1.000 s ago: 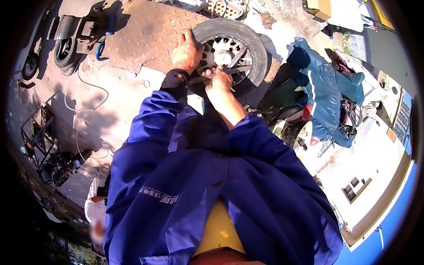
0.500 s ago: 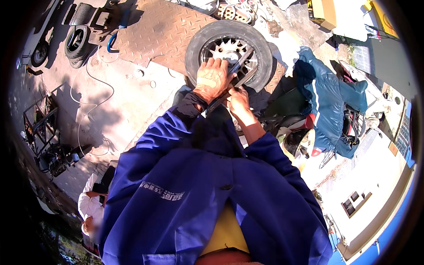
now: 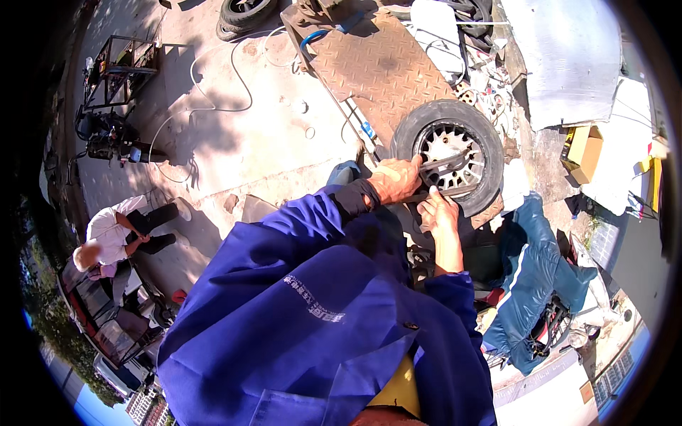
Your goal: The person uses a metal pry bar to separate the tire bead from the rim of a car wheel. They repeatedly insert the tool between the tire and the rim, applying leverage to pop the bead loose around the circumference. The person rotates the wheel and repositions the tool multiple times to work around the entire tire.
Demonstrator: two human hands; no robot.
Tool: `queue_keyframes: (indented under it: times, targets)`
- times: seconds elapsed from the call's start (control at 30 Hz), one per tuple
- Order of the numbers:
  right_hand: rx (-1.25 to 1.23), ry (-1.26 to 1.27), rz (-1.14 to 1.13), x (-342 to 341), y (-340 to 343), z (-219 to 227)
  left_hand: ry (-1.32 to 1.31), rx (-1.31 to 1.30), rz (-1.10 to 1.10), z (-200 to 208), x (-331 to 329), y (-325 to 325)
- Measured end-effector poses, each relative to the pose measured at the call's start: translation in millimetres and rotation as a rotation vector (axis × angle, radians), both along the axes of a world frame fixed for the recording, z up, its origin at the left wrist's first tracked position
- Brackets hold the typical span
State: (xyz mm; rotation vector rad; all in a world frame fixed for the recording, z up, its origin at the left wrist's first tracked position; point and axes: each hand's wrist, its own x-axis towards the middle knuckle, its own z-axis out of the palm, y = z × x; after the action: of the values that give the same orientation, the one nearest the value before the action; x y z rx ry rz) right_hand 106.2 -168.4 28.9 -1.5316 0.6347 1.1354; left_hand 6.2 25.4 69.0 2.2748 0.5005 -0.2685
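my left hand (image 3: 395,180) clamps fingers round an upper bar (image 3: 446,162), right hand (image 3: 440,212) round a lower bar (image 3: 458,190), over the wheel (image 3: 445,147) edge; leftward, open concrete (image 3: 245,145).

Bright direct sunlight illuminates the wheel (image 3: 455,146) and plate (image 3: 383,65), casting hard shadow at the plate's upper edge. The pale sheet (image 3: 565,64) shows glare. Fisheye distortion bends straight lines near the black rim.
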Motion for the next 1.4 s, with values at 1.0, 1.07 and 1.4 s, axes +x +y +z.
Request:
queue_keyframes:
  times: [1.0,1.07,1.4]
  targets:
    - [-0.148,-0.240,0.252,-9,27,12,0.018,0.041,0.043,-42,-38,-16]
    - [-0.124,-0.219,0.233,-12,28,15,-0.040,0.059,0.000,-54,-44,-30]
    - [0.208,0.006,0.107,-35,39,22,-0.325,0.292,-0.238,-63,-37,27]
